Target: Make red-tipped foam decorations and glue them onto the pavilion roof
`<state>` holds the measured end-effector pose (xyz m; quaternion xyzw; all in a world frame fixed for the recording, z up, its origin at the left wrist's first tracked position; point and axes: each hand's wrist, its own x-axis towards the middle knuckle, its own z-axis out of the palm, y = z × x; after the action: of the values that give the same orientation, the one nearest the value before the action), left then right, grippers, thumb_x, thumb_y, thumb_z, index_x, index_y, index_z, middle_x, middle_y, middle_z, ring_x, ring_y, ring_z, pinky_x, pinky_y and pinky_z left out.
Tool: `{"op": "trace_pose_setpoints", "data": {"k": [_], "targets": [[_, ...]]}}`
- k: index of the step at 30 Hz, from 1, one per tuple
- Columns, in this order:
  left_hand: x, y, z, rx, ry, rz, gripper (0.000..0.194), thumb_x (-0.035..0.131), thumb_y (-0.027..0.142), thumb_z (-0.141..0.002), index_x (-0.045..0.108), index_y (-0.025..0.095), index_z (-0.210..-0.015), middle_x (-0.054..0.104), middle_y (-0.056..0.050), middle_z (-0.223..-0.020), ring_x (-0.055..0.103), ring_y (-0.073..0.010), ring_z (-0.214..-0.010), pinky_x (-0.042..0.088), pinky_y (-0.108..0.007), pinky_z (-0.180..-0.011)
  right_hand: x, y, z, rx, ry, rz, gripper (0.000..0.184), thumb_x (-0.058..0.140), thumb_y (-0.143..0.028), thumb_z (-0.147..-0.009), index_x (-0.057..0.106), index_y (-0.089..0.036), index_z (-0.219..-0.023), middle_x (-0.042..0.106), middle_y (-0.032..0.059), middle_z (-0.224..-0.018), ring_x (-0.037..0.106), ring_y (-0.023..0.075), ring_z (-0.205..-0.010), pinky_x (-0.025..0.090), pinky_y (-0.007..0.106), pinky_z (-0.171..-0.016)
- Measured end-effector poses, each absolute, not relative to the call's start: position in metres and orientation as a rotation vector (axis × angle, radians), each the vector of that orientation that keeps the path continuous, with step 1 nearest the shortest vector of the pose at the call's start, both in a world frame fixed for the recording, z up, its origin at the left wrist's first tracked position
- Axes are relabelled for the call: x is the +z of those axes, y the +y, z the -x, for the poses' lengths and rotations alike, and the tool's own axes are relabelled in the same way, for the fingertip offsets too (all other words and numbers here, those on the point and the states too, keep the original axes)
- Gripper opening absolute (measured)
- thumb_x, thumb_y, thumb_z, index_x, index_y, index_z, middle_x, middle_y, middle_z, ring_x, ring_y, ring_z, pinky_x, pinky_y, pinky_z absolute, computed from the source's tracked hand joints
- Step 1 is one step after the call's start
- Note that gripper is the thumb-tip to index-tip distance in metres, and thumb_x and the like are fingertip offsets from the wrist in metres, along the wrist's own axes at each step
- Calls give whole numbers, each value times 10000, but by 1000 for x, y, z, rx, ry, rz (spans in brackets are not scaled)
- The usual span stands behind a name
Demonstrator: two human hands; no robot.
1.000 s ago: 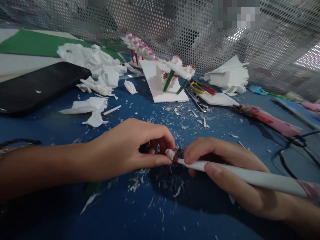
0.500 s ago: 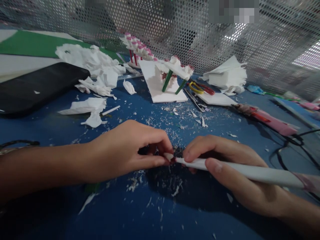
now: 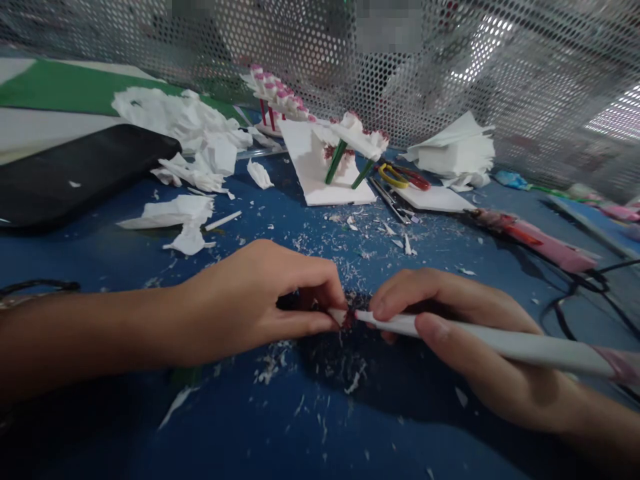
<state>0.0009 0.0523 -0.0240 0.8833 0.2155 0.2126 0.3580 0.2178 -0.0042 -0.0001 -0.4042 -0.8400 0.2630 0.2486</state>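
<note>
My left hand pinches a small off-white, tooth-like piece between thumb and fingertips. Dark red material coats its right end. From the other side, my right hand grips a white pen-shaped tool like a pencil. Its narrow tip points at the red end, a small gap apart. What the tip is made of is too small to tell. White shavings lie scattered on the blue table beneath both hands.
A black phone lies left, beside crumpled tissues. White models on green sticks and red sticks stand behind. Yellow-and-red-handled pliers, a tissue stack and a pink-wrapped tool with black cable are right. Perforated metal screen behind.
The tool's tip has drawn slightly right, away from the piece, with my right hand. In my left fingers the piece has turned a little, showing more of its red end.
</note>
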Motion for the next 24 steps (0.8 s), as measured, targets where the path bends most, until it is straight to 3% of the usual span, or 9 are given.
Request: {"op": "trace_pose_setpoints", "data": {"k": [24], "targets": [[-23,51,-2,582,560,-2246,52,630,126,-766,612,175,-769,687,79,-702,610,-38,-613,403,-94,-537,-3,-6,-214,761,-2189,1039,126,479,-211,-842,594,-227,-890,685,2,-805,639,119,-729,475,204,-580]]}}
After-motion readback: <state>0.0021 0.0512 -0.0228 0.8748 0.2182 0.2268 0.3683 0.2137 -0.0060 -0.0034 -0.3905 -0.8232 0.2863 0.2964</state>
